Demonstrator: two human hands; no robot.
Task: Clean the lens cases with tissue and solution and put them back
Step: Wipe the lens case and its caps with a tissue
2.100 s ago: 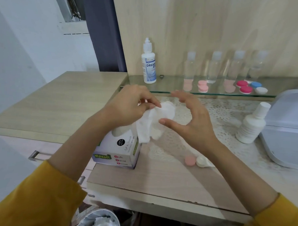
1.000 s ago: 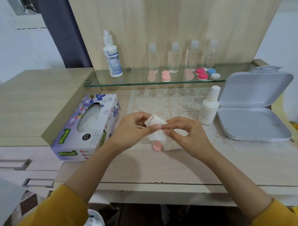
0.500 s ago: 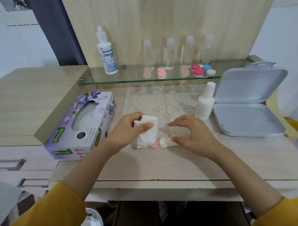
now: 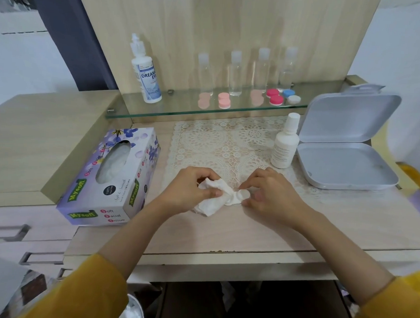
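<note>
Front edge of the counter (image 4: 225, 233): bare wood between the two forearms; both hands work just beyond it, at the near edge of the lace mat (image 4: 223, 145).
Left hand (image 4: 186, 193): thumb and curled fingers grip a crumpled tissue (image 4: 212, 201), whose right end reaches over to the case.
Right hand (image 4: 272, 196): fingers bent, the tips pinching the lens case (image 4: 242, 195) and steadying it on the counter.
Lens case: mid-counter, between the hands and touching both the tissue and the right fingertips. Only one white round end shows; the rest is under the tissue.
Relation that matters: the case lies just right of the left hand's tissue. Its long axis seems to run left to right, along the front edge. The right hand is nearer and pins it, so the wiping stroke should fall to the left.
Step in hand: most likely wiping this case, with the return to the shelf not yet made.
Left edge: tissue box (image 4: 108, 176), well within the left hand's reach.
Right side: white bottle (image 4: 284, 142) on the mat's far right corner, beside an open grey box (image 4: 346, 168).
Glass shelf (image 4: 182, 112) at the back: solution bottle (image 4: 146, 71) at its left end and other cases (image 4: 273, 96) towards the right.
</note>
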